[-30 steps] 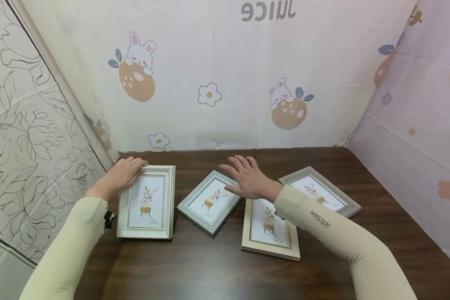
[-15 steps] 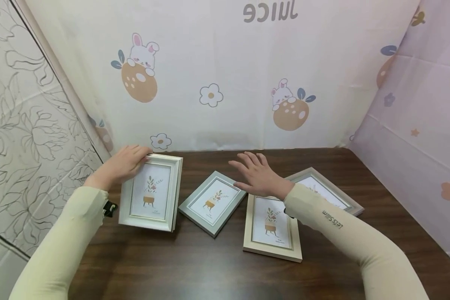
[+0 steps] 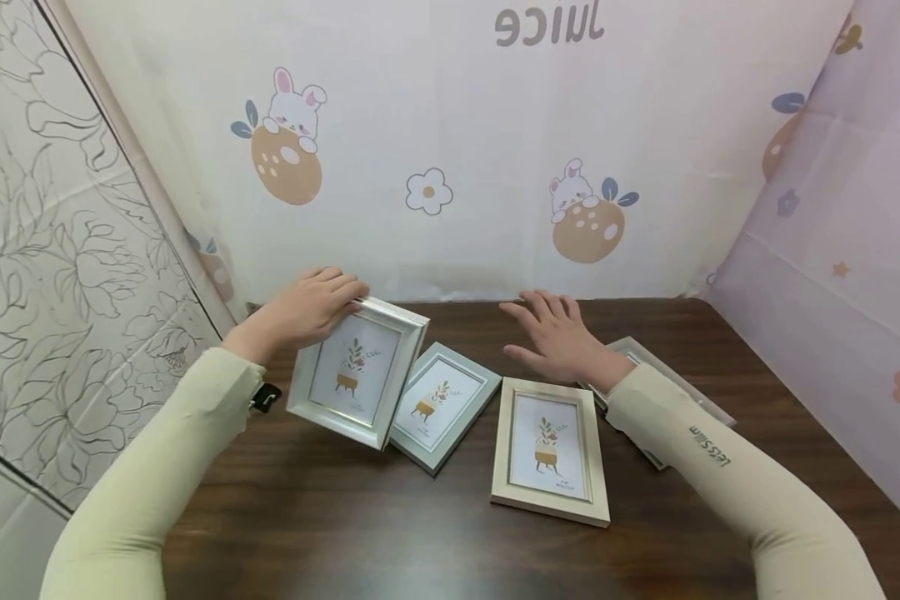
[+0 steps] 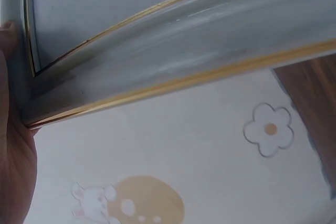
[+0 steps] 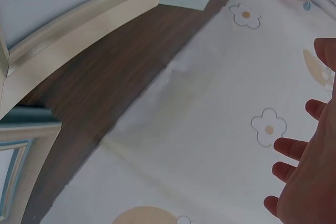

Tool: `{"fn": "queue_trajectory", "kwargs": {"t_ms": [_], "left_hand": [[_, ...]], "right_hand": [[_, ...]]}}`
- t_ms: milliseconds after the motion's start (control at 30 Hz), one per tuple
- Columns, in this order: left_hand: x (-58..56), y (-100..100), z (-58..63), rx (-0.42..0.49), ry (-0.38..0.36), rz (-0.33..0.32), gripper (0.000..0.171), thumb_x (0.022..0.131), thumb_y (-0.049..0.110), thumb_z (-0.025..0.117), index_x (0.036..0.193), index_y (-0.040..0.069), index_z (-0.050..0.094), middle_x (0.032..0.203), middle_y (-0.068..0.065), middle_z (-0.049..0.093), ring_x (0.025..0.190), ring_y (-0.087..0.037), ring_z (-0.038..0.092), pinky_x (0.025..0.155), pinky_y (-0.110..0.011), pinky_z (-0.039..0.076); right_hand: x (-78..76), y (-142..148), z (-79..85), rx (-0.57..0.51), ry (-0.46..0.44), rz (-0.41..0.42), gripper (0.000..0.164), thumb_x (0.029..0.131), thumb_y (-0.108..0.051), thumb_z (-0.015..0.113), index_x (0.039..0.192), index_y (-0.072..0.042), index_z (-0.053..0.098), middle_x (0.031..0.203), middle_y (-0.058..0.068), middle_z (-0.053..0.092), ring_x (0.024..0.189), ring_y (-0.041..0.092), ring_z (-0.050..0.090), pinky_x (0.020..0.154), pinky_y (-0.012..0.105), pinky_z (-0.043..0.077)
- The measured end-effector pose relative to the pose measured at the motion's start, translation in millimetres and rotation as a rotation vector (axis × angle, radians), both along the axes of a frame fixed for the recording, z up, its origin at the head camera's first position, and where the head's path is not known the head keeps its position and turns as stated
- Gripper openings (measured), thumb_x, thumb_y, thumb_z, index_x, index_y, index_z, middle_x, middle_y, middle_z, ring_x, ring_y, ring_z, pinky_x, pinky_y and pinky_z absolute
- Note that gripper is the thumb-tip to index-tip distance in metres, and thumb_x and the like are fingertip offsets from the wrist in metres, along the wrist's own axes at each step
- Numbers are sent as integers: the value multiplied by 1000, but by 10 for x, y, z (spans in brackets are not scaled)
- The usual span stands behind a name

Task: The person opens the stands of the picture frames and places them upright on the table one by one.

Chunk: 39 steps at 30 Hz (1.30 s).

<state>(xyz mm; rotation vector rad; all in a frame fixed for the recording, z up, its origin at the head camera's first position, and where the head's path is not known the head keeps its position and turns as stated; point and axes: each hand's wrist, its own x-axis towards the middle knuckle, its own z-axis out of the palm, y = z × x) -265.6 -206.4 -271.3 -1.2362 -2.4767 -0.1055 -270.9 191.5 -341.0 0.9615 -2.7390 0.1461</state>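
Observation:
My left hand point(image 3: 307, 310) grips the top edge of a silvery-white picture frame point(image 3: 354, 371), thumb on its front. That frame is tilted and raised over the table, its right side overlapping a pale blue-green picture frame point(image 3: 450, 398) that lies flat. In the left wrist view, the white frame's gold-lined border point(image 4: 184, 56) fills the top. Fingers spread and holding nothing, my right hand point(image 3: 558, 340) hovers just beyond a cream picture frame point(image 3: 551, 450). A greyish-beige picture frame point(image 3: 675, 375) lies partly hidden under my right sleeve.
All this is on a dark brown wooden table point(image 3: 330, 533). A white cloth point(image 3: 465, 100) with rabbit and flower prints hangs along the back, and a similar one on the right. A panel with line-drawn flowers point(image 3: 67, 242) stands at the left.
My left hand has lifted the white picture frame off the table and carried it right, tilting it. My right hand has shifted right, off the blue-green and cream frames.

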Motion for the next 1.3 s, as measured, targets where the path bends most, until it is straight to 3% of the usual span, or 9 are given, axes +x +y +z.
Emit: {"fn": "queue_trajectory", "kwargs": {"t_ms": [233, 533, 1067, 1300], "left_hand": [[-18, 318, 71, -34, 27, -76, 17, 102, 14, 53, 117, 7, 58, 101, -5, 58, 95, -26, 51, 89, -45, 40], [-118, 636, 50, -69, 20, -154, 13, 103, 14, 53, 115, 11, 56, 101, 0, 55, 94, -22, 48, 92, -41, 38], [-75, 817, 161, -48, -62, -141, 12, 98, 9, 61, 109, 10, 58, 100, 0, 53, 95, -23, 44, 88, -39, 35], [-54, 833, 196, -79, -10, -135, 17, 91, 9, 70, 105, 8, 60, 99, -2, 56, 94, -25, 49, 87, -40, 40]], "right_hand": [[8, 139, 36, -31, -25, -45, 66, 100, -45, 54, 154, -16, 28, 153, 23, 24, 140, 44, 18, 103, 66, 14], [53, 323, -37, -43, -41, -103, 65, 100, -43, 55, 153, -14, 30, 153, 23, 24, 140, 44, 17, 103, 65, 13], [64, 367, -35, -49, -26, -98, 65, 99, -41, 57, 152, -13, 31, 151, 23, 26, 138, 43, 19, 102, 65, 15], [69, 376, -6, -56, -10, -89, 64, 99, -40, 58, 151, -13, 31, 150, 24, 27, 138, 44, 20, 102, 65, 15]]}}
